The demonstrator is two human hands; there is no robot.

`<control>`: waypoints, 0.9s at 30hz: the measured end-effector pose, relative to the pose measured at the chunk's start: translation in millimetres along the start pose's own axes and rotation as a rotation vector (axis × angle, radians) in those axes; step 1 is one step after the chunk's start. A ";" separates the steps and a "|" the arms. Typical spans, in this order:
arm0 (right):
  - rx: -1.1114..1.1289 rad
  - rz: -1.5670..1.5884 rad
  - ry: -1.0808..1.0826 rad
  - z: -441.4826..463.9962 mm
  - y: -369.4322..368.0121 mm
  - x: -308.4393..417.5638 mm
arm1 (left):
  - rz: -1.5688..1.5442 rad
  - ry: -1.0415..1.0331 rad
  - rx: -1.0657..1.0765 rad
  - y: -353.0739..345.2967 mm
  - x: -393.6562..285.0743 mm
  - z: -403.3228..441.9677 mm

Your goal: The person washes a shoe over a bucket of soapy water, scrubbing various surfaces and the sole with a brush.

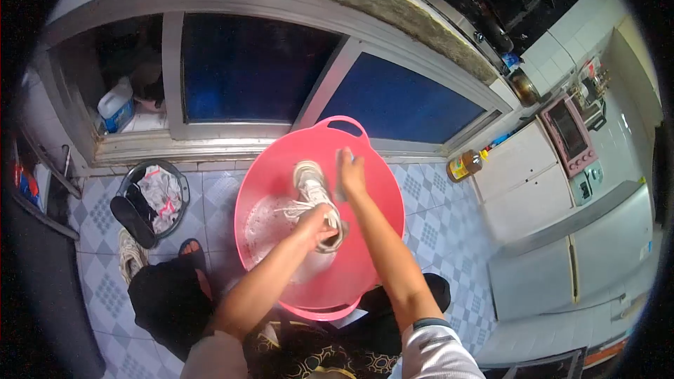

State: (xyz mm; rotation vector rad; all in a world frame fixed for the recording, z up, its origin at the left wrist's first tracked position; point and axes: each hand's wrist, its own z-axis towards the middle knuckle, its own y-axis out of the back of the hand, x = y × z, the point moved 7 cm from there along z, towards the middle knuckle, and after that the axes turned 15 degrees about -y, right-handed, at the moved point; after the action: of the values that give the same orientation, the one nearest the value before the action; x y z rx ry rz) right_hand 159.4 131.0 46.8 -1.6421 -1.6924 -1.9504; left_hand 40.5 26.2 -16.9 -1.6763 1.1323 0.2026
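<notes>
Your left grip (316,227) is closed on the collar of the white shoe (310,186), whose long axis runs forward and slightly left from there; your right grip (353,174) is nearer the toe, just to its right, but I cannot tell whether it is closed on anything. The shoe is inside the pink tub (382,228), suds (262,230) left of your left grip, tiled floor (430,186) around, cabinet doors (256,70) ahead.

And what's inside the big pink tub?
The tub holds a pale laced shoe, gripped by the left hand, and foamy water. The right hand seems to hold something, too blurred to name. The shoe and arms hide whatever lies beneath them.
</notes>
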 end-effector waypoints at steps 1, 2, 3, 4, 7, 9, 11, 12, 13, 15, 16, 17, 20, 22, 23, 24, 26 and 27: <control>0.014 0.077 0.021 11.2 5.5 -3.4 | 0.150 -0.176 -0.068 6.5 -7.5 0.5; 0.017 0.084 0.021 4.8 17.1 -1.1 | 0.156 -0.178 -0.070 7.6 -9.7 -0.1; 0.114 0.132 0.075 -14.8 28.8 7.4 | 0.508 -0.334 -0.062 8.8 -24.0 -2.5; 0.209 0.182 0.132 -28.0 35.5 11.2 | 0.861 -0.491 -0.049 3.7 -38.8 -6.8; 0.152 0.007 0.494 -69.7 34.8 3.0 | 0.614 -0.725 -0.039 -12.2 -57.1 -25.0; 0.066 -0.185 0.738 -105.5 43.8 23.6 | 0.418 -0.755 -0.005 -12.7 -60.4 -24.8; -0.023 -0.316 0.715 -86.6 54.2 35.9 | 0.330 -0.583 -0.043 -11.8 -49.1 -25.8; -0.108 -0.456 0.710 -76.5 57.7 43.9 | 0.228 -0.429 -0.091 -10.9 -43.4 -22.5; -0.163 -0.479 0.760 -71.0 52.3 44.6 | 0.029 -0.611 0.025 -7.7 -37.1 -1.2; -0.214 -0.439 0.716 -58.9 48.6 43.8 | 0.035 -0.538 -0.006 -3.6 -35.8 -3.3; -0.250 -0.407 0.683 -52.3 48.7 42.7 | 0.031 -0.470 -0.054 2.6 -34.3 -4.5; -0.260 -0.344 0.557 -41.3 54.2 41.4 | 0.138 -0.385 -0.102 6.4 -37.2 -11.5; -0.141 -0.327 0.493 -28.5 52.3 36.8 | 0.231 -0.598 -0.157 1.6 -53.7 -30.0; -0.068 -0.436 0.637 -62.5 41.6 37.1 | 0.371 -0.734 -0.083 10.6 -53.6 -18.9; -0.054 -0.435 0.744 -74.3 36.8 37.3 | 0.360 -0.719 -0.101 9.2 -52.3 -18.8; -0.037 -0.436 0.851 -83.7 33.4 37.2 | 0.348 -0.701 -0.123 9.4 -50.6 -19.2; -0.009 -0.454 0.663 -46.2 41.1 41.0 | 0.650 -0.608 -0.135 15.9 -45.5 -22.1; 0.016 -0.477 0.486 -27.1 46.1 39.6 | 0.928 -0.745 -0.137 13.0 -47.7 -23.2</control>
State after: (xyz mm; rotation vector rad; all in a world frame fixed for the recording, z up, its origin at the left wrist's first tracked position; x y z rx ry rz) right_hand 155.1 114.4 111.1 -0.6921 -1.9841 -2.2671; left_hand -3.7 34.7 14.0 -0.9036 1.2173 1.3823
